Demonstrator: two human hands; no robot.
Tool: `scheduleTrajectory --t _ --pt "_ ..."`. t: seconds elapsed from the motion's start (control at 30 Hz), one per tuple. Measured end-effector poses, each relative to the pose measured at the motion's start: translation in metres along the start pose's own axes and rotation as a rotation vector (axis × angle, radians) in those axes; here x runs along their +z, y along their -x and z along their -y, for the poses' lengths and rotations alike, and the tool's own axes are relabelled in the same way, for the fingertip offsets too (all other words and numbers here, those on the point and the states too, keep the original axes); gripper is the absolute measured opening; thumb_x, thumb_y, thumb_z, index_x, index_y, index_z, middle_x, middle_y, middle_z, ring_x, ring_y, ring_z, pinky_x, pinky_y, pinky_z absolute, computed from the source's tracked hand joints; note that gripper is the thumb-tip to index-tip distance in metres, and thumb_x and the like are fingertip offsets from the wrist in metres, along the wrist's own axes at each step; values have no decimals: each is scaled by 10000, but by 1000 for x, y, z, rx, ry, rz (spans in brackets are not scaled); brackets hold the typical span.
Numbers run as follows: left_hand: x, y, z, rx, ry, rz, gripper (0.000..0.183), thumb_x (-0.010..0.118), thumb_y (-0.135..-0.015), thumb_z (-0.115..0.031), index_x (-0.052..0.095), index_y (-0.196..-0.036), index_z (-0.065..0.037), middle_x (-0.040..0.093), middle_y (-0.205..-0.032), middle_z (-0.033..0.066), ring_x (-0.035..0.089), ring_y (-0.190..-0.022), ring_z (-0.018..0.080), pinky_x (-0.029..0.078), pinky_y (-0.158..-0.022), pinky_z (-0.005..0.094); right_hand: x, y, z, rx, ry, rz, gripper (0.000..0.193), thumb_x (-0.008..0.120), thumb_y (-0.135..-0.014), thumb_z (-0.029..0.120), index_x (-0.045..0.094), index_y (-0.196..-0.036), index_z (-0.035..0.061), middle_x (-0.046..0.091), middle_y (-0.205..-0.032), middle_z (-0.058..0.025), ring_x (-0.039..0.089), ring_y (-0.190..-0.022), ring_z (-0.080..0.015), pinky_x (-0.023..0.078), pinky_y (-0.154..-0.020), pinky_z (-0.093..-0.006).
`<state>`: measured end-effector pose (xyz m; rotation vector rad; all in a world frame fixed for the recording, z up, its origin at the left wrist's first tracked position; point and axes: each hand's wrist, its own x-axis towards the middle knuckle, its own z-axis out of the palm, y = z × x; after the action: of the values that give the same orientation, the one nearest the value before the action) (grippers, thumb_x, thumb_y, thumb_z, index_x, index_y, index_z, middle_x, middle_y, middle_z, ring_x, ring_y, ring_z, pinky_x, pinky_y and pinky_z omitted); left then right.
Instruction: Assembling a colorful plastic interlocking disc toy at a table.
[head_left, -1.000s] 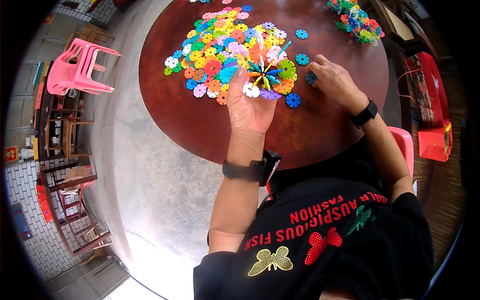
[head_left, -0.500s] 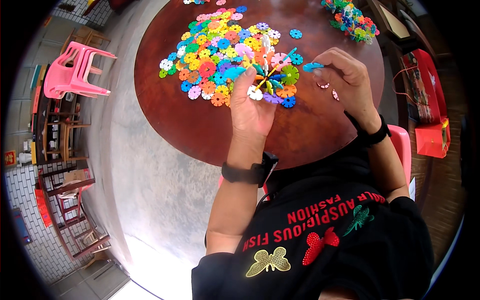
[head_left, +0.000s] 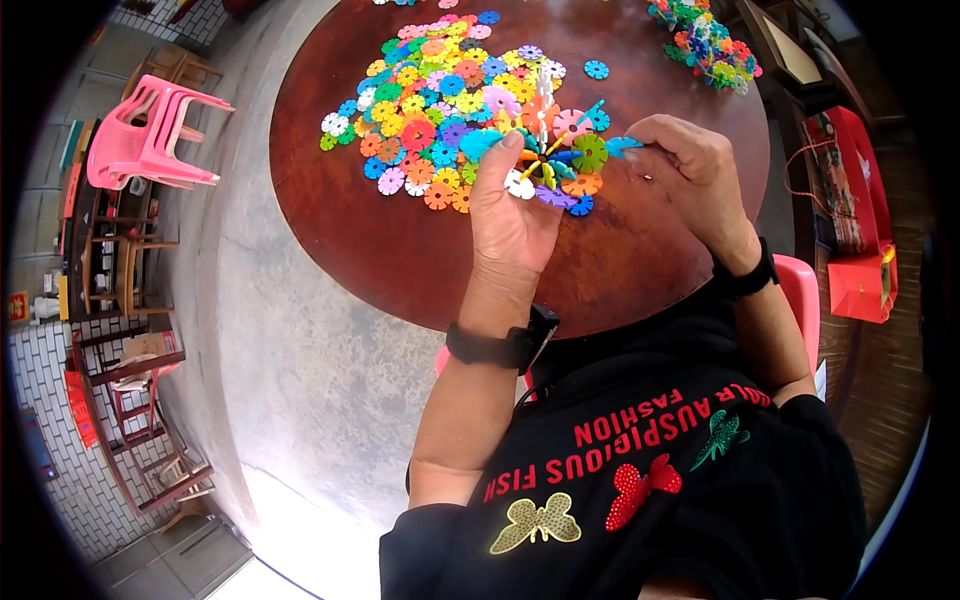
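My left hand is closed around a cluster of interlocked flower-shaped plastic discs. The discs stick out from its centre in many colours, with green, pink, orange and white ones showing. Between the thumb and fingers of my right hand is a single blue notched disc. It sits just right of the cluster's green disc; whether the two touch I cannot tell. Beyond my left hand spreads a pile of loose notched discs, partly hidden by the cluster.
The round brown table carries the pile. Another built-up cluster of discs stands at its far right. Pink plastic chairs are stacked on the floor to the left. Red bags lie to the right.
My right hand has brought the blue disc slightly lower and closer to the green disc of the cluster. My left hand keeps its hold on the cluster, with little movement.
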<state>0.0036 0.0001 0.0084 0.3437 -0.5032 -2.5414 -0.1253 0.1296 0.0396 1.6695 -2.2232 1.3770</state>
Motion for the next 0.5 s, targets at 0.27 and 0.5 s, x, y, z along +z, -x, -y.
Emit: scheduleTrajectory --t 0.27,0.5 --pt "4 4 4 12 -83 66 468 515 -844 -199 469 -1239 48 581 -1166 209 568 -1097 322 440 -977 457 -4 5 4 -96 110 6 124 665 -761 58 591 -850 13 598 -765 -123 591 -685 -314 469 -587 -354" --pt "5 7 8 38 -89 26 476 468 -803 -145 458 -1236 52 587 -1152 206 574 -1089 314 449 -967 447 -6 8 8 -156 166 -2 119 651 -775 66 581 -858 17 603 -786 -121 600 -705 -321 482 -586 -364"
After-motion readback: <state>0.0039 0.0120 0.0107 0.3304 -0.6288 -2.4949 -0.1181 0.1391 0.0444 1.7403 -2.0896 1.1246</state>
